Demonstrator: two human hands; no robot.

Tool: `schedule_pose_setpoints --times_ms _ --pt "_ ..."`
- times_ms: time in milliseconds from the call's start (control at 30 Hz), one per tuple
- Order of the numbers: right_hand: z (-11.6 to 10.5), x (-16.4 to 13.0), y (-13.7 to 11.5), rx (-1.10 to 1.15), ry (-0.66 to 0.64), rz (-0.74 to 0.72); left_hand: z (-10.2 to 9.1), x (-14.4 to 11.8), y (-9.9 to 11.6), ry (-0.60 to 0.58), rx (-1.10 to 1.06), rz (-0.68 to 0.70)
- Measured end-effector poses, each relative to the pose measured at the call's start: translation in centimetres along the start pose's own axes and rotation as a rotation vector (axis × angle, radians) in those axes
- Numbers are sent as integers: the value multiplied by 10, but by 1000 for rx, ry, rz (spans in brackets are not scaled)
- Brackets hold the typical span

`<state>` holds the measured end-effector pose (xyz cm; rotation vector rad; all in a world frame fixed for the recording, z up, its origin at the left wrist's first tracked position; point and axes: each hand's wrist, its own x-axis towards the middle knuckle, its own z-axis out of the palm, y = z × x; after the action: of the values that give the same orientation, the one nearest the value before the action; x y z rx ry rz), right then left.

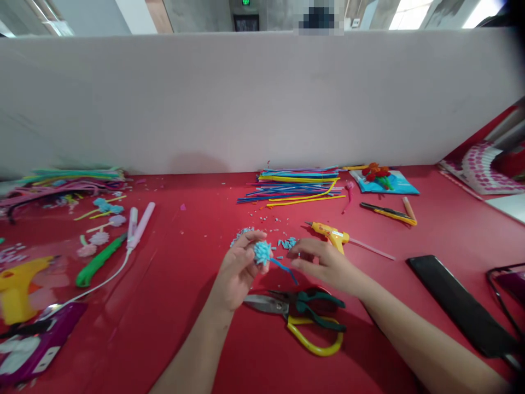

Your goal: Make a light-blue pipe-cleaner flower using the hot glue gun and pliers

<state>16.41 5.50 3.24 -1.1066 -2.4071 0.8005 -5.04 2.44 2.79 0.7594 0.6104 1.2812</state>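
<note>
My left hand (pixel 240 265) is closed on a light blue fuzzy ball (pixel 262 252) made of short pipe cleaner pieces. A darker blue pipe cleaner stem (pixel 286 268) sticks out of it to the right. My right hand (pixel 322 260) hovers by a small pile of cut blue pipe cleaner pieces (pixel 288 243), its fingers curved and apart, with nothing visible in them. More cut bits (pixel 241 235) lie behind my left hand, which partly hides them. Below the hands rest yellow-handled scissors (pixel 315 346) and dark green-handled pliers (pixel 318 309), overlapping each other.
Pipe cleaners (pixel 295 186) lie in a bundle against the white partition (pixel 246 98). A yellow glue gun (pixel 334 235) is just beyond my right hand. Rightward are a utility knife (pixel 388 213) and a black case (pixel 459 303); leftward, a green cutter (pixel 98 262) and another glue gun (pixel 20 287).
</note>
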Motion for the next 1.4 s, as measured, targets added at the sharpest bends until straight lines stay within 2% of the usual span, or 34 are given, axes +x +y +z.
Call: schedule_pose_setpoints --times_ms 133,300,367,500,667,767,933,1067,1267,1400 --pt "12 -7 -23 242 64 -95 9 -6 -8 -51 5 -73" --pt "24 -5 -18 300 126 -102 14 -7 -7 -101 -5 -127" --pt "24 -5 -15 317 150 -97 16 -7 -10 -39 66 -134" --pt "22 -6 -17 347 197 -65 17 -4 -18 205 302 -109" --pt "21 -5 -18 401 293 33 12 1 -21 296 407 -152" --pt "22 -5 -15 429 291 69 10 1 -21 331 492 -161" --pt "24 -6 -15 445 250 80 12 -2 -21 287 584 -157" --pt "23 -7 -17 409 254 70 9 0 -22 192 549 -64" --pt "31 -4 -18 297 206 29 12 -2 -27 179 454 6" --pt "15 -11 -16 207 102 0 17 -5 -23 193 371 -5"
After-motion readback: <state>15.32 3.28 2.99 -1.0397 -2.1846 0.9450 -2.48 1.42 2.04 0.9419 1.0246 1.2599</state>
